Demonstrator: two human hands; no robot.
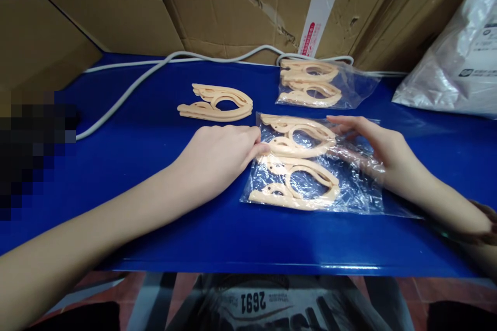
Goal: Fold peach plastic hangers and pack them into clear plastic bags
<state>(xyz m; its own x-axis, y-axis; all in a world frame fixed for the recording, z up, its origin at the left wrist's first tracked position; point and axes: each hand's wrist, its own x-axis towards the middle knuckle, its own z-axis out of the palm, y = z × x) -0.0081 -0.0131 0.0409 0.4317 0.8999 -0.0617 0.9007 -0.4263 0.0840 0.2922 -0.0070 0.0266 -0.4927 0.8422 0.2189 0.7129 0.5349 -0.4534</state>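
A clear plastic bag (361, 196) lies flat on the blue table, holding beige folding hangers (310, 150) in two folded bundles, one above the other. At the bag's left edge, my left hand (221, 158) is closed, thumb and fingers pinching the film beside the upper bundle. My right hand (384, 150) is at the bag's right side with its fingers apart. Part of it shows through the film, next to the hangers' rounded ends. Just beyond my left hand lies a loose folded hanger (217, 103) outside any bag.
Another bag of folded hangers (310, 85) lies farther back. A white cable (132, 85) runs along the table's rear. Cardboard boxes (233, 5) stand behind it, and a white plastic sack (450, 67) sits at the right. The table's front edge (248, 266) is close to my body.
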